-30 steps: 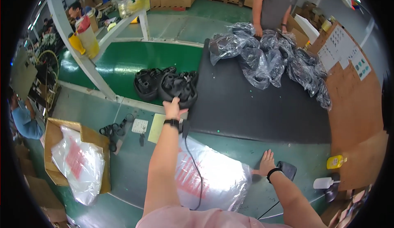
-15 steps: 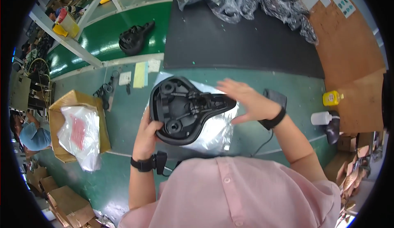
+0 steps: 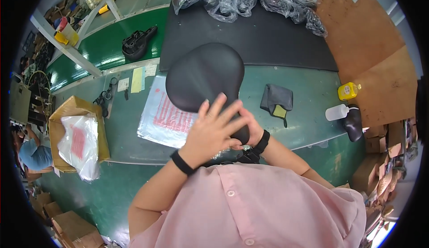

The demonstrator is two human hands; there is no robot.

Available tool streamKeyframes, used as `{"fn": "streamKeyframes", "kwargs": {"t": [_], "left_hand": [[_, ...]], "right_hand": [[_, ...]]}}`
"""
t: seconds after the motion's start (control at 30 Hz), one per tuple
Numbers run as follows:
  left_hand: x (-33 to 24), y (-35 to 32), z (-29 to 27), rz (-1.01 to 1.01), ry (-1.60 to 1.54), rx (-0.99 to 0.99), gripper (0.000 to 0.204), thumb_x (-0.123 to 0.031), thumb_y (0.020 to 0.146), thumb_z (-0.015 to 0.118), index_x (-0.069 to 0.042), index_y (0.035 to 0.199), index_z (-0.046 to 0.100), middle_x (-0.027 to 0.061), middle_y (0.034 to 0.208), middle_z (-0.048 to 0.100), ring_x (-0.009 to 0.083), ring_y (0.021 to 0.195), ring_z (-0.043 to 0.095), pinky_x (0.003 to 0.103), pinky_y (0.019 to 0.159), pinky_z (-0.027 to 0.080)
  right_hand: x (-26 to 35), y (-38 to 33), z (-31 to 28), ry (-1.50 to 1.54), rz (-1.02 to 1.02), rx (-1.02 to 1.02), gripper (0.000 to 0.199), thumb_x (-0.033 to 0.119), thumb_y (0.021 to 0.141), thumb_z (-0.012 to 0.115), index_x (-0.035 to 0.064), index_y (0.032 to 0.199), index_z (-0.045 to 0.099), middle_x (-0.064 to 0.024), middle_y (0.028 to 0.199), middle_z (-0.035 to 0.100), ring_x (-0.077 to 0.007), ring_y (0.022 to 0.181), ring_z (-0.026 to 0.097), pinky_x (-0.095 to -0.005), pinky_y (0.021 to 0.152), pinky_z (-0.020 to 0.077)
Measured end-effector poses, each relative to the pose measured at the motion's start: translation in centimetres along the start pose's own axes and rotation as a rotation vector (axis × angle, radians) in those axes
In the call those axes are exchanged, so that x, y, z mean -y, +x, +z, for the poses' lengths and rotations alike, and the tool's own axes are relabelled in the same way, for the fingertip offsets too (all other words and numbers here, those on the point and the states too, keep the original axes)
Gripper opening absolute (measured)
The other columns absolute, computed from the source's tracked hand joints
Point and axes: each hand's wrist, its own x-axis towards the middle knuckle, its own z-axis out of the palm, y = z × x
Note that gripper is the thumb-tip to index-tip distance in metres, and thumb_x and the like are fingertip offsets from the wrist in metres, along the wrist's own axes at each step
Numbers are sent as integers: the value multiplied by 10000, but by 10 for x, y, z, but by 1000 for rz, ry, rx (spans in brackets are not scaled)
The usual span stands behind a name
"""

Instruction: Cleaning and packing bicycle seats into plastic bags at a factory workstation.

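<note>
A black bicycle saddle (image 3: 203,76) is held smooth top up, its broad rear pointing away from me and its nose towards my chest. My left hand (image 3: 214,129) lies across the narrow part with its fingers spread flat on the cover. At the nose's right side, my right hand (image 3: 254,129) holds the saddle, its fingers partly hidden behind the left hand and the nose. Beneath the saddle, clear plastic bags (image 3: 152,129) with red print lie flat on the green table (image 3: 308,96).
A dark grey cloth (image 3: 275,97) lies right of the saddle. An open carton (image 3: 105,134) with plastic bags stands left. Another saddle (image 3: 136,44) rests upside down on the green belt (image 3: 100,44). Wrapped items (image 3: 241,0) line the black mat (image 3: 290,47). Bottles (image 3: 337,112) stand right.
The saddle has been flipped from underside up to top up, its nose swinging from the right towards me. My left hand has moved onto its cover; my right hand has closed on the nose.
</note>
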Motion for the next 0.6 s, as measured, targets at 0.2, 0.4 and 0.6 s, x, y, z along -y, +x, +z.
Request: {"fn": "streamKeyframes", "kwargs": {"t": [0.2,0.4,0.6], "left_hand": [[109,19,-9,-731,-446,-109,437,-318,821,599,-118,1209,588,143,1159,607,369,1123,521,434,955,398],[159,-112,121,-614,84,54,309,-269,820,590,-2,974,604,232,942,601,392,898,568,489,787,446],[36,-47,185,-636,-76,262,501,-316,759,659,-27,1108,447,183,1000,493,355,917,550,456,701,498]], "right_hand": [[-7,-41,-28,-136,-47,110,685,579,872,437,-62,1111,464,-181,755,555,-230,459,548,-275,328,401],[34,-84,-46,-1320,-483,-761,618,368,692,740,-40,1096,512,-180,884,629,-290,762,642,-357,666,508],[44,-104,-101,-1998,-209,-1363,712,341,629,774,-40,1130,441,-239,927,622,-381,882,614,-427,768,487]]}}
